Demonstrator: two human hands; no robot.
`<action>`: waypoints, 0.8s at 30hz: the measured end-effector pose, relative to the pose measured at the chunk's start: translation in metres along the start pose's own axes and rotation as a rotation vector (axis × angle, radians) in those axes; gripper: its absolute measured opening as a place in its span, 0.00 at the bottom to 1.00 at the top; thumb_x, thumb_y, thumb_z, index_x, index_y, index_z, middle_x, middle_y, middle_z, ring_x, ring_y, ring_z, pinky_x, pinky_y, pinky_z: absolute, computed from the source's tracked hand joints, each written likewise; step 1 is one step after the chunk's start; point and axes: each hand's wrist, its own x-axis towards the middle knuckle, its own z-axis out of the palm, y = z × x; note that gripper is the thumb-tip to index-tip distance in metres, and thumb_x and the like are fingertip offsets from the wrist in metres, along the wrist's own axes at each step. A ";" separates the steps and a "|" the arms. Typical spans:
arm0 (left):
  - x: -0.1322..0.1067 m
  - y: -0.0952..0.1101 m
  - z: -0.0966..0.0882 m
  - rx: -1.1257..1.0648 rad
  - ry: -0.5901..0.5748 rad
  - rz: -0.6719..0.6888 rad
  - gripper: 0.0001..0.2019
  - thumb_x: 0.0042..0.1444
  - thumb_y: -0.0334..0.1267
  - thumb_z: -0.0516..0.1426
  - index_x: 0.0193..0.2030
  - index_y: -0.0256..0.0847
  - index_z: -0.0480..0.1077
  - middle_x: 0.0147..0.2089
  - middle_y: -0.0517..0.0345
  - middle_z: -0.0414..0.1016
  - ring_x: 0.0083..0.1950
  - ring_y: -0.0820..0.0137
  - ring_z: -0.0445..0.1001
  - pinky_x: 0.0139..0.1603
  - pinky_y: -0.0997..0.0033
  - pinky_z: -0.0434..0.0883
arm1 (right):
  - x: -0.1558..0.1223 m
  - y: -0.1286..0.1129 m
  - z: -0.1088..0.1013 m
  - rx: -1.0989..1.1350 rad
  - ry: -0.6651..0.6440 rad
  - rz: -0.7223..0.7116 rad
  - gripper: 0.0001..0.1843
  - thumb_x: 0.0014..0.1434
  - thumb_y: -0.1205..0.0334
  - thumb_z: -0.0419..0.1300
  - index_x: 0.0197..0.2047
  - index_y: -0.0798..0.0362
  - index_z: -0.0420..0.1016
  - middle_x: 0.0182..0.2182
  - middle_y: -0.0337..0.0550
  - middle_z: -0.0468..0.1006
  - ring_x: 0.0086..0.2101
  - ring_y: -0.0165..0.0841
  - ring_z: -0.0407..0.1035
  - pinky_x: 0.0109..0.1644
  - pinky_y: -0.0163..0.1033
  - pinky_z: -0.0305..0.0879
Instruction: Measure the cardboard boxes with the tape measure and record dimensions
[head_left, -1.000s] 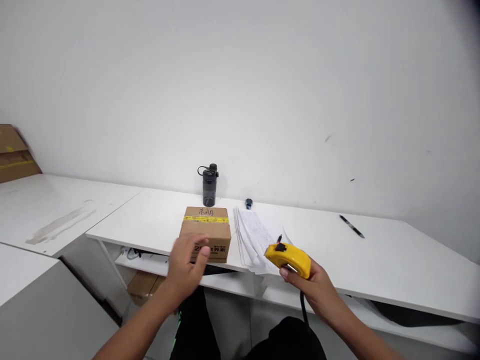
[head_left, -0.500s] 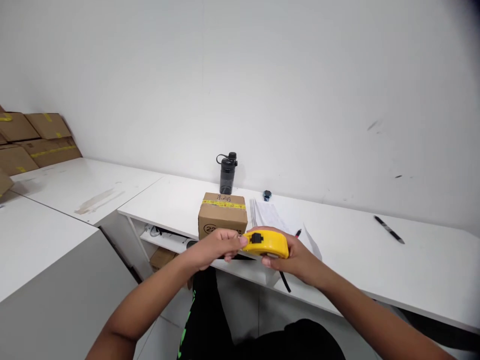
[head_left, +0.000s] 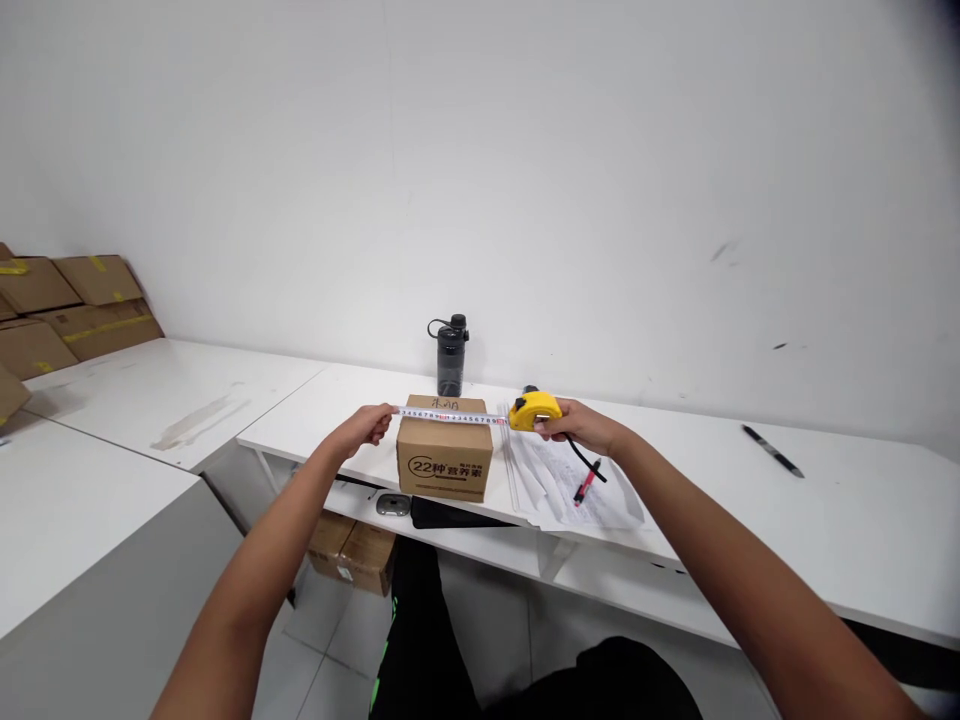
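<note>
My right hand (head_left: 581, 424) is closed round a yellow tape measure (head_left: 534, 411), whose black strap (head_left: 586, 460) hangs below. The white tape blade (head_left: 457, 416) is drawn out to the left, across the top of a small cardboard box (head_left: 444, 460). My left hand (head_left: 365, 429) pinches the free end of the blade, just left of the box. Printed characters and the number 22 mark the box's front. Whether the blade touches the box top, I cannot tell.
Behind the box stands a dark water bottle (head_left: 451, 357). Papers (head_left: 551, 480) with a red pen (head_left: 587, 484) lie to its right. A black pen (head_left: 772, 451) rests farther right. Cardboard boxes (head_left: 97, 305) are stacked at far left, others (head_left: 352, 550) below the desk (head_left: 720, 500).
My hands have moved apart and away from me, drawing the blade out of the tape measure. It now spans the box, and the pen on the papers is uncovered.
</note>
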 end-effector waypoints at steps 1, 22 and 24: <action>0.002 -0.004 0.003 0.013 -0.022 -0.017 0.21 0.50 0.53 0.60 0.22 0.43 0.54 0.20 0.70 0.47 0.21 0.78 0.47 0.23 0.74 0.48 | 0.004 0.001 0.003 -0.018 -0.027 0.006 0.18 0.41 0.59 0.70 0.38 0.52 0.76 0.27 0.36 0.73 0.28 0.29 0.63 0.30 0.35 0.55; -0.029 0.024 0.011 0.156 -0.009 0.190 0.21 0.55 0.52 0.57 0.22 0.42 0.56 0.22 0.66 0.52 0.23 0.75 0.51 0.25 0.72 0.52 | -0.027 -0.025 0.037 -0.153 0.059 -0.156 0.27 0.46 0.59 0.71 0.52 0.48 0.77 0.49 0.44 0.79 0.48 0.40 0.72 0.54 0.48 0.67; -0.059 0.034 0.024 0.219 0.020 0.284 0.20 0.58 0.51 0.56 0.23 0.41 0.58 0.23 0.64 0.56 0.25 0.74 0.54 0.27 0.73 0.54 | -0.051 -0.025 0.045 -0.225 0.093 -0.247 0.29 0.48 0.58 0.71 0.55 0.46 0.76 0.52 0.44 0.77 0.51 0.41 0.71 0.54 0.48 0.69</action>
